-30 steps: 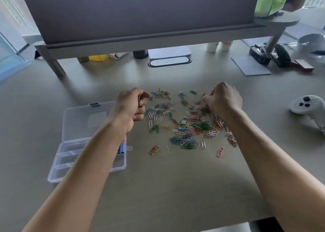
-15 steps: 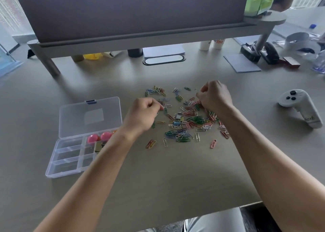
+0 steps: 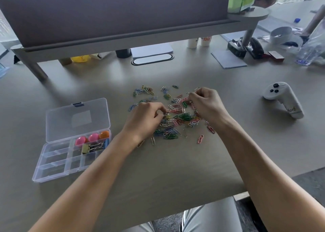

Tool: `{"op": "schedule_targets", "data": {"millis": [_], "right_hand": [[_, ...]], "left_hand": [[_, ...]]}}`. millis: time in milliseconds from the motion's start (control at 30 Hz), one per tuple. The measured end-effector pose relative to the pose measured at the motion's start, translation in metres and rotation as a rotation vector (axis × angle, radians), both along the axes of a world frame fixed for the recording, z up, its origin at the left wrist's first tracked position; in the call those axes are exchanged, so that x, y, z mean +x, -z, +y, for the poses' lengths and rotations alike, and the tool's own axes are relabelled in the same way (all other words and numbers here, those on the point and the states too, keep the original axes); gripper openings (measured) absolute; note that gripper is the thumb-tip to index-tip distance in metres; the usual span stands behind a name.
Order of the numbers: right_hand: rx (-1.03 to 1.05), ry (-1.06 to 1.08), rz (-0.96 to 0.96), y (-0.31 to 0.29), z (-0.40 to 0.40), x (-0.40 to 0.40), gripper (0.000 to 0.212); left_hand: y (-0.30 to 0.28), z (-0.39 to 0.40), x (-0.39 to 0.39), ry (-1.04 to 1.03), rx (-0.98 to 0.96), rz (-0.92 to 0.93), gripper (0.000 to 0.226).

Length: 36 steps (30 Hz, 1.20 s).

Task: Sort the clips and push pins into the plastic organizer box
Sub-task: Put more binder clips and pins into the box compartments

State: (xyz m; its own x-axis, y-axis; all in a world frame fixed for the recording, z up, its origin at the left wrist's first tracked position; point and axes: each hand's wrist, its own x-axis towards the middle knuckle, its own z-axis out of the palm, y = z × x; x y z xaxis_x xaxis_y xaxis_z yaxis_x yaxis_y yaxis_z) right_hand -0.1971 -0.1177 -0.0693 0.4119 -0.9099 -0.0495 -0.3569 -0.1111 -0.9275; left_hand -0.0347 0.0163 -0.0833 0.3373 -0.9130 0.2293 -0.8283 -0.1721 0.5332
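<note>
I see both hands working in the loose scatter of coloured wire paper clips [image 3: 177, 115] spread over the middle of the grey-beige surface [image 3: 158, 175]. My left hand [image 3: 146, 120] sits at the near-left edge of the pile with its fingers curled down onto the clips; thumb and fingertips are pinched together at something small there, though I cannot tell exactly which piece it grasps. My right hand [image 3: 207, 104] is at the far-right side of the pile, fingers curled and pinching a silvery wire clip that sticks up above the knuckles.

The clear plastic organizer box [image 3: 58, 163] lies well to the left of the pile, its hinged lid [image 3: 77, 119] folded open and flat on the surface behind the compartments. In the far-right compartments I see two pink round pieces and an orange one [image 3: 93, 136], and just in front of them a yellow binder clip with wire handles [image 3: 90, 148]. The other compartments I cannot read through the plastic.

A white handheld controller with black buttons [image 3: 283, 100] rests on the surface well to the right of the clips
</note>
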Motion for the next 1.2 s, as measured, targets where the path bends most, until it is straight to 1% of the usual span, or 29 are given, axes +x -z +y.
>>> {"op": "schedule_targets", "data": {"millis": [167, 233, 267, 333, 433, 467, 533, 600, 700, 767, 833, 900, 967, 1067, 1200], "right_hand": [[0.002, 0.004, -0.04, 0.0, 0.008, 0.002, 0.014], [0.029, -0.013, -0.063, -0.001, 0.012, 0.005, 0.021], [0.059, -0.028, -0.08, -0.002, 0.014, 0.005, 0.023], [0.182, -0.061, -0.165, -0.006, 0.019, 0.006, 0.023], [0.474, -0.061, -0.371, -0.011, 0.023, 0.007, 0.028], [0.532, -0.052, -0.409, -0.011, 0.024, 0.007, 0.029], [0.558, -0.064, -0.402, -0.009, 0.024, 0.005, 0.034], [0.507, -0.092, -0.362, -0.006, 0.026, 0.004, 0.036], [0.427, -0.09, -0.294, -0.003, 0.029, 0.005, 0.028], [0.323, -0.098, -0.209, -0.001, 0.031, 0.006, 0.026], [0.125, -0.115, -0.036, 0.001, 0.033, 0.006, 0.025], [-0.12, -0.117, 0.17, 0.004, 0.038, 0.008, 0.018], [-0.263, -0.105, 0.301, 0.005, 0.045, 0.011, 0.016], [-0.355, -0.077, 0.411, 0.007, 0.054, 0.016, 0.026], [-0.426, -0.071, 0.516, 0.008, 0.06, 0.029, 0.033]], "left_hand": [[0.005, 0.007, 0.003, -0.009, -0.026, 0.006, 0.017], [0.006, 0.009, 0.002, -0.016, -0.015, 0.001, 0.016], [0.007, 0.01, 0.001, -0.023, -0.012, -0.008, 0.02], [0.008, 0.011, 0.0, -0.039, -0.017, -0.023, 0.03], [0.009, 0.011, -0.001, -0.068, -0.006, -0.048, 0.034], [0.009, 0.01, -0.001, -0.078, -0.006, -0.06, 0.032], [0.01, 0.01, -0.002, -0.095, -0.002, -0.077, 0.028], [0.01, 0.01, -0.003, -0.091, 0.007, -0.074, 0.023], [0.008, 0.01, -0.004, -0.105, 0.007, -0.08, 0.016], [0.008, 0.01, -0.004, -0.117, 0.001, -0.086, 0.014], [0.01, 0.01, -0.003, -0.122, -0.013, -0.11, 0.017], [0.013, 0.009, -0.002, -0.13, -0.034, -0.149, 0.022], [0.013, 0.008, -0.001, -0.145, -0.052, -0.162, 0.024], [0.013, 0.009, 0.002, -0.189, -0.114, -0.1, 0.024], [0.009, 0.017, 0.005, -0.282, -0.196, 0.054, 0.025]]}}
